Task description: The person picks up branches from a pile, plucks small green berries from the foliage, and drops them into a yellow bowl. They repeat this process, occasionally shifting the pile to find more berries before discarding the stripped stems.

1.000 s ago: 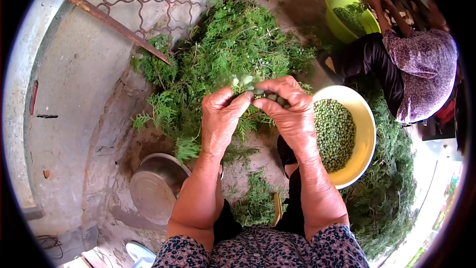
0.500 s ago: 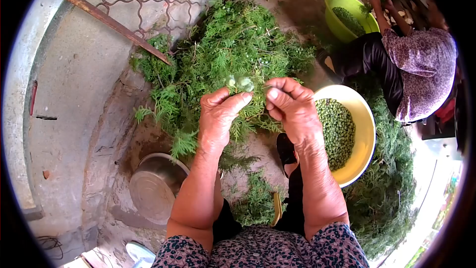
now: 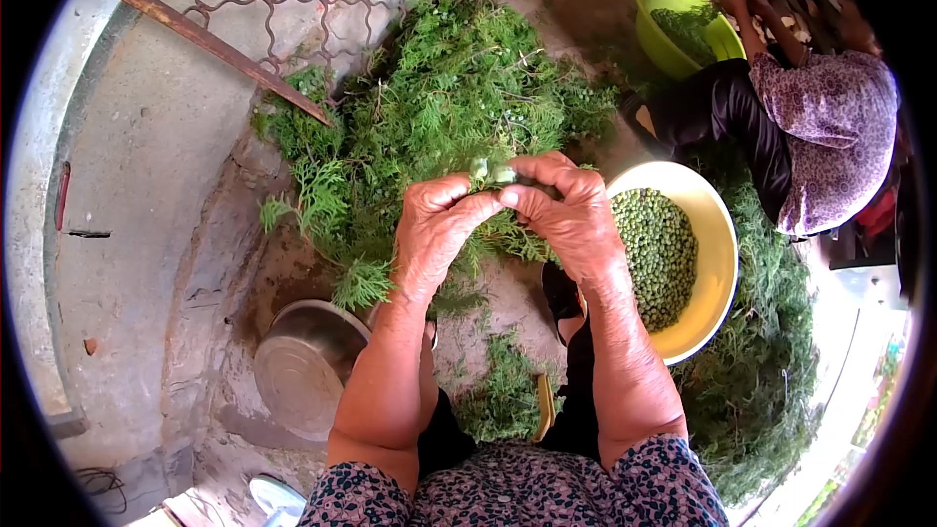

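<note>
My left hand (image 3: 434,224) is closed in a pinch on a small sprig with pale green cones (image 3: 496,174). Fingertips of my right hand (image 3: 576,220) touch the same cluster, thumb and fingers pressed together; what they grip is too small to make out. Both hands are above the near edge of a large heap of green conifer branches (image 3: 449,88). Just right of my right hand, a yellow bowl (image 3: 720,263) holds many small green cones (image 3: 656,259).
At the upper right a seated person (image 3: 830,137) works over a lime-green basin (image 3: 649,15). A metal pan (image 3: 298,371) lies lower left. More greenery (image 3: 761,381) is at the right. A rusty bar (image 3: 205,39) crosses the upper left.
My hands have come together; my right fingertips now meet the cluster beside my left thumb. The other person's hands have shifted slightly near the green basin.
</note>
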`<action>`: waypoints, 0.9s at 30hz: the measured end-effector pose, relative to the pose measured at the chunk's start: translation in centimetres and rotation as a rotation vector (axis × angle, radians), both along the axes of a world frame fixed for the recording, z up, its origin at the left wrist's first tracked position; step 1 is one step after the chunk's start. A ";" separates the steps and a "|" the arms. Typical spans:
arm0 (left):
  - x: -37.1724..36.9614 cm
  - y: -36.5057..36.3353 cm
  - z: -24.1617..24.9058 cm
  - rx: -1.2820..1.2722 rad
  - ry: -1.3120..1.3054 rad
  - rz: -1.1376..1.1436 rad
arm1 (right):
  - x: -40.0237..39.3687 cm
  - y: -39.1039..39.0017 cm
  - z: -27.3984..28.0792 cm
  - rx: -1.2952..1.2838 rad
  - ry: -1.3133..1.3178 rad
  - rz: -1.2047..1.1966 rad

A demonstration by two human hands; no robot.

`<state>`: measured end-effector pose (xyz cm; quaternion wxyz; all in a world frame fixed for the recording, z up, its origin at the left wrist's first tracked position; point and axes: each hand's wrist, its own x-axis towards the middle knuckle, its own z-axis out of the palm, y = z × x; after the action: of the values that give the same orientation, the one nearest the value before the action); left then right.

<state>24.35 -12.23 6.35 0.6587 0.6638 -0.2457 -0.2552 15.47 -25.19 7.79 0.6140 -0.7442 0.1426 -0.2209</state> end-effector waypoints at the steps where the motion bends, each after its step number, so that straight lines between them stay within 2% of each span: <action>1: 0.2 0.0 0.1 0.015 -0.007 -0.032 | -0.1 0.2 0.5 0.230 0.082 -0.003; 2: 0.0 0.1 0.4 0.016 -0.007 -0.032 | -0.2 0.3 0.9 0.460 0.163 -0.007; 3: -0.3 0.2 1.1 0.008 0.113 -0.022 | -0.3 0.1 1.0 0.460 0.162 -0.006; 4: -0.5 0.1 1.6 -0.001 0.233 -0.012 | -0.5 -0.3 1.0 0.645 0.179 0.003; 5: -0.6 0.1 1.5 -0.001 0.232 -0.012 | -0.6 -0.7 1.1 0.829 0.195 0.013; 7: -0.6 -0.2 1.3 -0.083 0.273 0.044 | -0.6 -1.1 0.5 0.877 0.134 0.030; 9: -0.7 -0.5 0.9 -0.090 0.258 0.093 | -0.7 -1.4 0.4 1.090 -0.081 0.079; 10: -0.5 -0.4 0.4 -0.059 0.138 0.075 | -0.7 -1.3 1.0 1.115 -0.060 0.035; 11: -0.3 -0.4 0.1 -0.029 0.017 0.056 | -0.7 -1.4 1.0 1.114 -0.061 0.035; 13: -0.4 -0.5 -0.3 -0.033 0.033 0.067 | -0.8 -1.5 0.9 1.121 -0.173 0.095; 15: -0.2 -0.4 -0.9 0.023 -0.060 0.034 | -0.7 -1.4 0.7 1.136 -0.162 0.059; 18: -0.3 -0.3 -0.5 0.065 -0.158 -0.006 | -0.6 -1.3 0.2 0.910 -0.060 0.081; 19: -0.2 -0.3 -0.5 0.064 -0.157 -0.007 | -0.5 -0.9 0.6 0.909 -0.059 0.080; 21: -0.2 -0.3 -0.4 0.084 -0.225 -0.033 | -0.3 -0.2 1.1 0.457 0.027 0.020; 22: -0.3 -0.4 -0.1 0.084 -0.225 -0.033 | -0.1 0.0 0.7 0.317 0.019 0.009; 25: -0.6 -0.6 0.7 0.088 -0.251 -0.021 | 0.0 0.2 0.4 0.398 0.082 0.007; 26: -0.6 -0.5 0.8 0.072 -0.171 -0.051 | 0.0 0.2 1.2 0.513 0.127 -0.004; 27: -0.5 -0.5 0.8 0.057 -0.090 -0.082 | 0.0 -0.1 1.2 0.513 0.127 -0.004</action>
<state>23.82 -12.70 7.18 0.6170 0.6823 -0.2946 -0.2588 15.43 -25.31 8.96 0.7720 -0.5762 0.2338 -0.1315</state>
